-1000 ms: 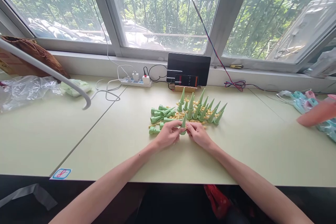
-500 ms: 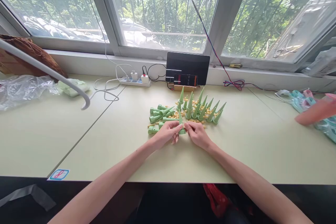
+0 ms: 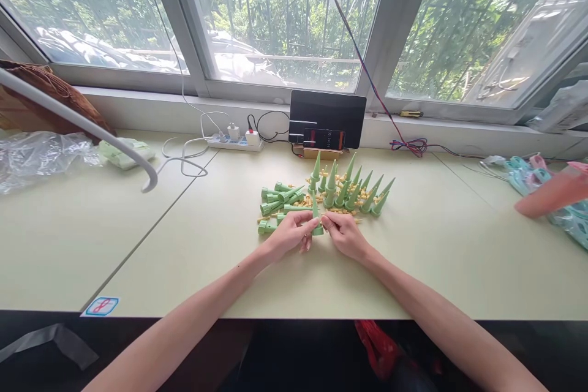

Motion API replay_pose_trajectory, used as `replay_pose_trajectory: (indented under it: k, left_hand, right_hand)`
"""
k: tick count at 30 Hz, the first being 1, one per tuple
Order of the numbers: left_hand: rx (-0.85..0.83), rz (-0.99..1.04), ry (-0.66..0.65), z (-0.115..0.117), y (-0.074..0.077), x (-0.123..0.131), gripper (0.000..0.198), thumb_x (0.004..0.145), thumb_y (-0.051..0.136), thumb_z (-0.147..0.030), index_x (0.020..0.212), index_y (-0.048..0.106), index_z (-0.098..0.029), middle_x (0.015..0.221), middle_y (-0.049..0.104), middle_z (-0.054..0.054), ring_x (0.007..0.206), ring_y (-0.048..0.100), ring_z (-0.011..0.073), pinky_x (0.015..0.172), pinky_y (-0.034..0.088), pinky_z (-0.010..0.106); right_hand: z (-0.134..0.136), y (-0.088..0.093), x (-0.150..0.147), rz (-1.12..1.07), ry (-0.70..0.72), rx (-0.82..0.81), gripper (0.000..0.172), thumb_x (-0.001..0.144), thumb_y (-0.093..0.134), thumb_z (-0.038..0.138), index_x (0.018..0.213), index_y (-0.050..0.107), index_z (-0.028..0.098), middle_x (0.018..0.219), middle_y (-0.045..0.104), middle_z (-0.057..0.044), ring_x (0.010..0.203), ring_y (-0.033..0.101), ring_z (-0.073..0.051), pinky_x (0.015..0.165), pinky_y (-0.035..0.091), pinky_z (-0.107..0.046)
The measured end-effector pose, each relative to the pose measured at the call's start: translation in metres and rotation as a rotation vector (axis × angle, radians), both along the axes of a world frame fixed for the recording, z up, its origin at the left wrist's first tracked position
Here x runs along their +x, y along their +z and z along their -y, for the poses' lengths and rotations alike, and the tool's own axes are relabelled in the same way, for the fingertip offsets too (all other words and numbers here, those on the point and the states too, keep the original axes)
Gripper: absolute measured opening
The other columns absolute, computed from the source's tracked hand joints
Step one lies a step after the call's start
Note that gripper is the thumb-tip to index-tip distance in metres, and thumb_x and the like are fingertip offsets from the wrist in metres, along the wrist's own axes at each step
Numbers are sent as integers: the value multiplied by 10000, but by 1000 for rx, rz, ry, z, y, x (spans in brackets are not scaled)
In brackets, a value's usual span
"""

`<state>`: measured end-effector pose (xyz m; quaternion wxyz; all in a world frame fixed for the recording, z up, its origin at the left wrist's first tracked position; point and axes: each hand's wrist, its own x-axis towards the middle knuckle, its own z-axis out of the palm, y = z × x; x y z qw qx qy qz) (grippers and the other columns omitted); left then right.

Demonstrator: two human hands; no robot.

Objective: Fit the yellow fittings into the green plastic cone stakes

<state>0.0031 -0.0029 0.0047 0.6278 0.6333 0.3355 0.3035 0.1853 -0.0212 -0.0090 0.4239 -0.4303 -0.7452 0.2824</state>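
Note:
My left hand (image 3: 293, 231) is closed on a green plastic watering spike (image 3: 315, 211), which points upward with its wide collar at the bottom. Close against the spike's right side, my right hand (image 3: 345, 234) is pinched; a small yellow part seems to be between its fingertips, mostly hidden. Behind my right hand, several green spikes (image 3: 353, 196) stand points-up on their collars. Others (image 3: 274, 203) lie on their sides behind and beside my left hand. Small yellow valve-like pieces (image 3: 342, 212) are scattered among them.
A black tablet (image 3: 328, 110) with a phone (image 3: 324, 139) before it stands at the back. Left of these is a power strip (image 3: 236, 143) with cables. A white curved rod (image 3: 92, 122) crosses the left side. Plastic bags (image 3: 46, 156) and a pink item (image 3: 549, 193) lie at the sides.
The view has shifted very slightly. Both hands keep the same hold at the spike, with no other visible change.

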Motion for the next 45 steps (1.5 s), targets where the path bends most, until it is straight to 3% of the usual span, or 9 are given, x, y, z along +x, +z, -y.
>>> replay_pose_trajectory:
  k: [8,19,34,40,45]
  left_hand:
    - [204,-46,54,3,-1,2,324,900,559,-464,777,504,-169,448,475,-61,361,467,81,386,380,191]
    - [57,-57,-4,0,1,0,369,882,560,-525,848,558,-158,469,502,-50,379,501,92,370,376,180]
    - [49,-38,-3,-1,2,0,387,879,555,-539,881,576,-152,514,501,-46,408,518,98,374,393,193]
    - [69,-32,72,2,7,5,370,863,586,-530,837,524,-166,486,465,-70,362,499,95,364,369,198]
    - [143,-6,165,3,10,7,364,841,616,-518,839,516,-168,645,565,-29,362,507,82,368,378,216]
  right_hand:
    - [-1,-2,0,-57,1,-66,390,976,405,359,626,379,187,579,387,28,545,347,-109,531,272,-249]
    - [-1,-2,0,9,27,54,355,983,393,299,645,377,191,600,378,27,556,343,-110,549,283,-249]
    - [-1,-7,1,8,13,39,339,984,387,315,666,362,199,603,371,34,547,337,-110,535,275,-241]
    - [-4,-6,-1,18,-44,23,364,988,388,361,663,347,203,598,340,41,545,308,-111,530,263,-245]
    - [-4,-1,-2,2,-62,3,348,991,387,386,699,406,198,609,358,43,541,324,-104,525,274,-236]
